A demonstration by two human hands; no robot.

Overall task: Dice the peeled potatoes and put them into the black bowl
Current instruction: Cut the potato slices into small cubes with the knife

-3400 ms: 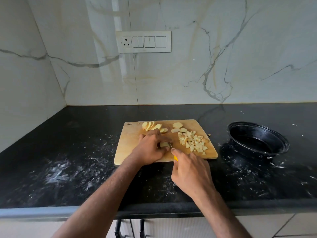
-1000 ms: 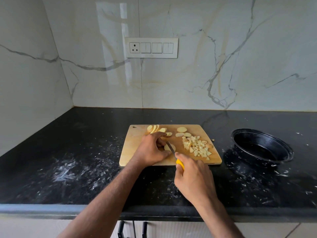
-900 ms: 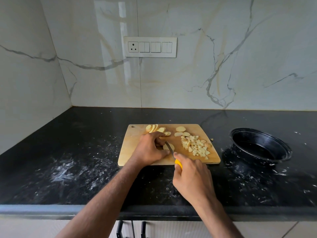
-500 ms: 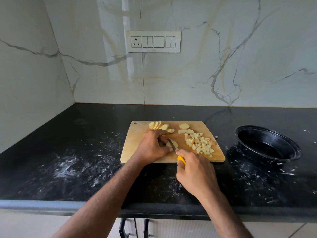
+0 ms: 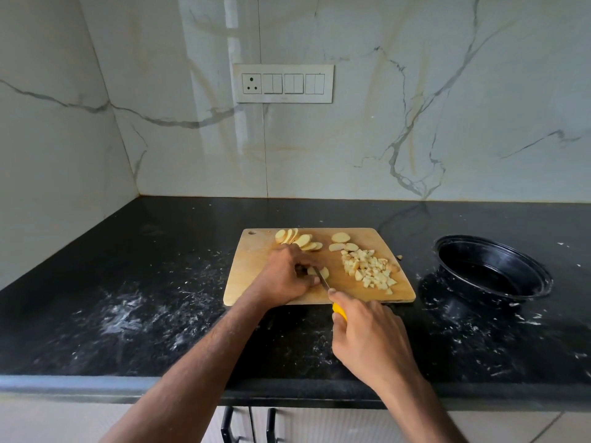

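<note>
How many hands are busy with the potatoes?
2. The left hand holds a potato slice on the cutting board. The right hand grips the yellow-handled knife at the board's near edge.

Soft daylight, glare streak on wall, edges bowed.

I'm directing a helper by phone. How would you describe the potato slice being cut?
On the black counter lies a wooden board. Near its front, the left hand holds one slice under the knife. Other slices lie untouched at the back.
</note>
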